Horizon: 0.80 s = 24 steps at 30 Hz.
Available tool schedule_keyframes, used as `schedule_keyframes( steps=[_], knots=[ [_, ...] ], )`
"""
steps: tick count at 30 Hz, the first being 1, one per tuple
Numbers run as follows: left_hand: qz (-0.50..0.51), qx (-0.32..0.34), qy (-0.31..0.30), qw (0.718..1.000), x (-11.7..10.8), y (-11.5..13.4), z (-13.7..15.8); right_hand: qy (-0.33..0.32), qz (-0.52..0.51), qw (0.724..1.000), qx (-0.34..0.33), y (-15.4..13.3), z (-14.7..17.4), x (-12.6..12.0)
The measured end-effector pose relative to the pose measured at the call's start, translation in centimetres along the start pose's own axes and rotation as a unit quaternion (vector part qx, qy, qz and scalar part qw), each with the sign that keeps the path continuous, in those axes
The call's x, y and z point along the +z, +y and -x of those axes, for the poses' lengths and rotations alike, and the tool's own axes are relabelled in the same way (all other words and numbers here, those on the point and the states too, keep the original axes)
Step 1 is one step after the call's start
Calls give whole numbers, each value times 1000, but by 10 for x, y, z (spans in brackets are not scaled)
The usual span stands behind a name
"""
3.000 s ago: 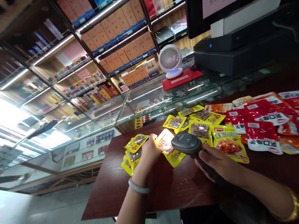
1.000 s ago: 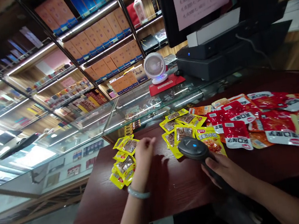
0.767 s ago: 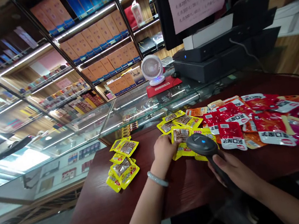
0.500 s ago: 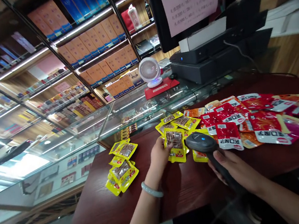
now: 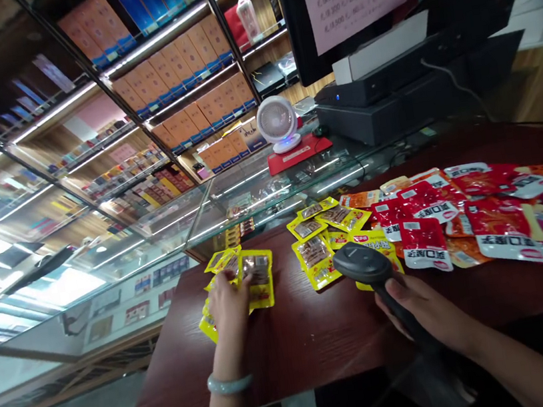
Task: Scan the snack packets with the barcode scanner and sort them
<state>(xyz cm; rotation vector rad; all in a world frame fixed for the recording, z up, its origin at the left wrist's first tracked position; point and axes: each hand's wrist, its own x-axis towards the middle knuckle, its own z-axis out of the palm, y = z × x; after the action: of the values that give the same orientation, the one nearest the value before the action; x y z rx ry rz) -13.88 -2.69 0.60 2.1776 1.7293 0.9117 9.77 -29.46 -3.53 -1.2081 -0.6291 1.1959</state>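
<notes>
My left hand, with a pale bangle on its wrist, grips the edge of a yellow snack packet over the left pile of yellow packets. That hand covers much of the pile. In my right hand is a dark barcode scanner, its handle wrapped by the fingers and its head pointing left. The scanner head sits over part of the middle group of yellow packets. To the right of it lie red and white snack packets, overlapping one another.
The dark red tabletop ends at a front edge near my body. Behind it stand a glass display case, a small white fan on a red mat, and a monitor beside a black cash drawer. Stocked shelves line the back.
My left hand has carried a yellow packet from the middle group leftward to the left pile. My right hand still holds the scanner in nearly the same place. The view has shifted slightly.
</notes>
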Motion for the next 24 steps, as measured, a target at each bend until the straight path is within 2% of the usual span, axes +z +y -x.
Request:
schedule_keyframes(
  steps=[1, 2, 4, 6, 7, 10, 12, 14, 17, 20, 24],
  knots=[
    [-52, 14, 32, 998, -6, -1, -1, 1, 2, 1000, -4, 0, 0, -1],
    [-85, 33, 36, 995, -8, 2, 1, 1, 3, 1000, -6, 1, -1, -2],
    [-86, 77, -29, 993, -1, 15, 10, 2, 3, 1000, -5, 1, -2, -2],
    [-67, 120, -128, 982, 17, 36, 26, 0, -1, 1000, 2, 2, -3, -1],
    [-61, 134, -158, 976, 28, 47, 34, -2, -2, 1000, 5, 3, -3, 0],
    [-74, 153, -188, 967, 58, 76, 54, -6, -2, 1000, 13, 3, -3, 2],
    [-91, 146, -194, 966, 69, 86, 61, -1, 2, 1000, 17, 3, -2, 2],
    [-74, 120, -213, 967, 73, 86, 62, 4, 5, 1000, 18, 3, -2, 1],
    [28, 80, -242, 967, 70, 73, 59, 1, 5, 1000, 10, 1, -3, -1],
    [94, 52, -239, 965, 65, 64, 58, -2, -2, 1000, 5, 1, -5, -2],
    [64, 22, -245, 967, 70, 81, 57, -4, -8, 1000, 3, 5, -10, 2]
  ],
)
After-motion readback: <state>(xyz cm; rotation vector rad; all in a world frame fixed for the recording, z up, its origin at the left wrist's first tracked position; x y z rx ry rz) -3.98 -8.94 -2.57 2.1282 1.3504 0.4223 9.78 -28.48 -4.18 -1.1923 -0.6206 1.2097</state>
